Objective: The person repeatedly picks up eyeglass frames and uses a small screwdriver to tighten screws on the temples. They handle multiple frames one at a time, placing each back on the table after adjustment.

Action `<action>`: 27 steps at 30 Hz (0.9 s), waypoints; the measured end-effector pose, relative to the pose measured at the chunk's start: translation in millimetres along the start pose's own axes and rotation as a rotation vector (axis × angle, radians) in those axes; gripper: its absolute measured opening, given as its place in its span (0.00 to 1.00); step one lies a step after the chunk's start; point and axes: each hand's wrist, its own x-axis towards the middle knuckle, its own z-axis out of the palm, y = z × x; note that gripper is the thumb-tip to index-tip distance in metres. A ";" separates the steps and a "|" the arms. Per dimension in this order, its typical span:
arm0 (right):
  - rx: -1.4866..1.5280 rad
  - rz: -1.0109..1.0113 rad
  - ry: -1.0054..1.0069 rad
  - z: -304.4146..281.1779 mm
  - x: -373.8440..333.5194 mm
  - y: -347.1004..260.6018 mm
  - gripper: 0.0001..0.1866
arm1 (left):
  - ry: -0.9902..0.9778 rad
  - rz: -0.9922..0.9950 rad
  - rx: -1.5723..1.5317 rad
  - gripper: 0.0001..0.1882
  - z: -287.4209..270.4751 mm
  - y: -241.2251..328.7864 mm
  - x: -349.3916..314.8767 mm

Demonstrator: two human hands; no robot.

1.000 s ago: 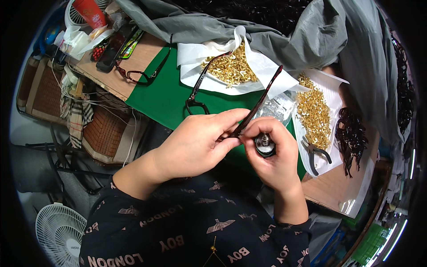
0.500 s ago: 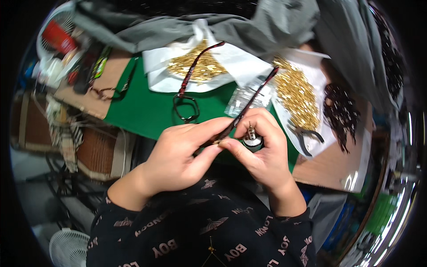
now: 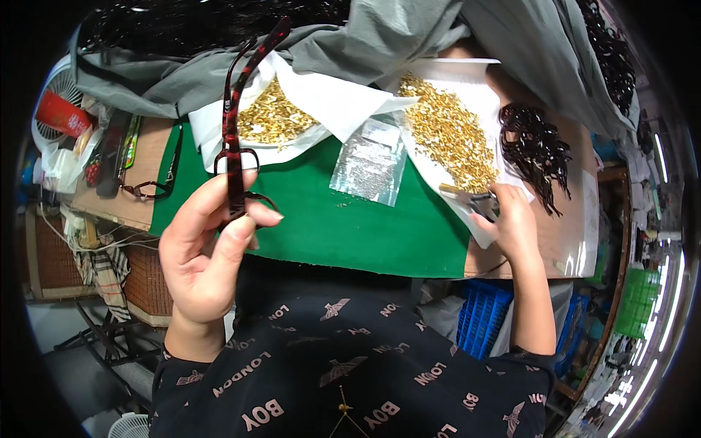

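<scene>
My left hand [image 3: 204, 255] is closed around a dark red-brown tortoiseshell eyeglass frame [image 3: 231, 131], pinched between thumb and fingers. Its temples point up and away, and the rims show beside and behind my fingertips; part of the frame is hidden by the hand. Off to the right, my right hand [image 3: 515, 225] has its thumb and fingers around a pair of pliers [image 3: 488, 207]. These lie at the near edge of the white sheet under the right gold heap [image 3: 453, 139], where small gold metal parts are piled.
A clear bag of small silver parts [image 3: 369, 164] lies on the green mat [image 3: 350, 237]. Another gold heap [image 3: 277, 117] sits behind the held frame. Dark temples [image 3: 537, 150] are piled at right. Another eyeglass frame [image 3: 150, 190] rests at left. Grey cloth [image 3: 409, 36] drapes the back.
My hands have moved apart. The left carried the eyeglass frame leftward and raised it; the right left the frame for the pliers. The metal-tipped tool formerly at my right hand no longer shows.
</scene>
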 end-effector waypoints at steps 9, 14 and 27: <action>0.585 -0.330 -0.244 -61.7 11.4 -100.1 0.17 | -0.355 -0.267 -0.093 0.27 31.1 16.7 16.4; 0.555 -0.462 -0.338 -58.1 28.4 -123.6 0.19 | -0.458 -0.243 -0.094 0.29 35.5 18.1 20.1; 0.364 -0.518 -0.213 -43.5 32.6 -135.0 0.11 | -0.466 -0.322 -0.026 0.30 38.6 21.3 10.4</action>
